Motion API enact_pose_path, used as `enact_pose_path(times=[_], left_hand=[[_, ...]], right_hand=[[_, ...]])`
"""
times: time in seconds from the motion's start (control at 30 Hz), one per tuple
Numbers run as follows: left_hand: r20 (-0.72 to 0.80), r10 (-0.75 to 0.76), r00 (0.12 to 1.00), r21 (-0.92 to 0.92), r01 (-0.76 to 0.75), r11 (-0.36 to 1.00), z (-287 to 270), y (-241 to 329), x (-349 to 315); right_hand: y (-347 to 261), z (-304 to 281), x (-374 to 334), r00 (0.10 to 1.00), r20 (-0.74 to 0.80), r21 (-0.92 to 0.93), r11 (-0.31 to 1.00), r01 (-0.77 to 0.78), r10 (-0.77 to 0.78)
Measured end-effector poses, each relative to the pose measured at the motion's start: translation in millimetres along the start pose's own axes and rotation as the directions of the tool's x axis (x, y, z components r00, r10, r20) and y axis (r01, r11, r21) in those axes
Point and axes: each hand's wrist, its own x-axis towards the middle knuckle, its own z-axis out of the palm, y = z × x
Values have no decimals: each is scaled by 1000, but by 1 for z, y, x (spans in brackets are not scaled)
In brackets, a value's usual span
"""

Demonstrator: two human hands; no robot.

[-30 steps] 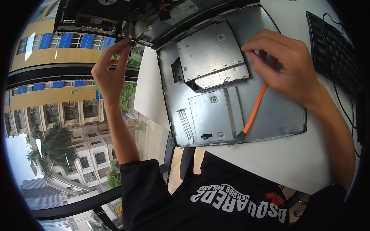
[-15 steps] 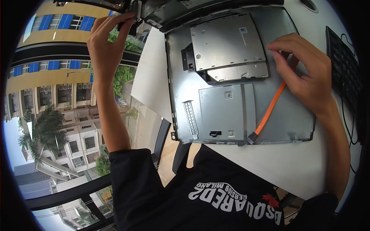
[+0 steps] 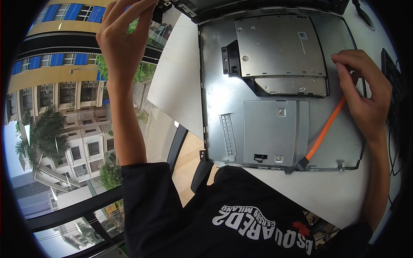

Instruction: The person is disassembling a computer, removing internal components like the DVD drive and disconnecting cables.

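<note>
My left hand [image 3: 122,38] is raised at the upper left, fingers pinched beside a small black part [image 3: 160,12] at the corner of the computer case [image 3: 266,5]. Its fingertips run off the top edge, so what they grip is hidden. At the right, my right hand [image 3: 365,92] is curled, thumb and forefinger close together. An orange flat cable [image 3: 323,131] with a black connector runs up under this hand; whether the fingers hold it is hidden. Left of that hand a silver optical drive [image 3: 279,47] with a black bracket lies on the grey metal panel [image 3: 215,92].
A slotted metal strip [image 3: 228,137] and a raised plate [image 3: 269,129] are on the panel, near its front edge. The panel rests on a white table [image 3: 172,73]. A black keyboard [image 3: 391,81] and thin cables lie at the right. A window [image 3: 69,36] borders the left side.
The panel and drive appear farther right in the picture, and my right hand has shifted right with them. My left hand sits higher, its fingertips now out of the frame.
</note>
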Motion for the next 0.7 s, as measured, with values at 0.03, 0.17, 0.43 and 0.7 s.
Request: enact_pose_path(times=[0.03,0.17,0.43,0.7], left_hand=[[-1,1,1000,-1,-1,1000,2,-7,-2],[-92,63,994,37,-60,998,6,-16,-3],[-113,128,985,132,-113,985,14,-19,-4],[-153,172,973,189,-141,972,17,-16,-9]], right_hand=[[0,0,1,1000,0,-1,1000,-1,1],[-1,-1,1,1000,-1,-1,1000,2,-2],[2,2,-2,999,27,56,998,-34,33],[-1,6,-2,1000,1,84,996,-14,14]])
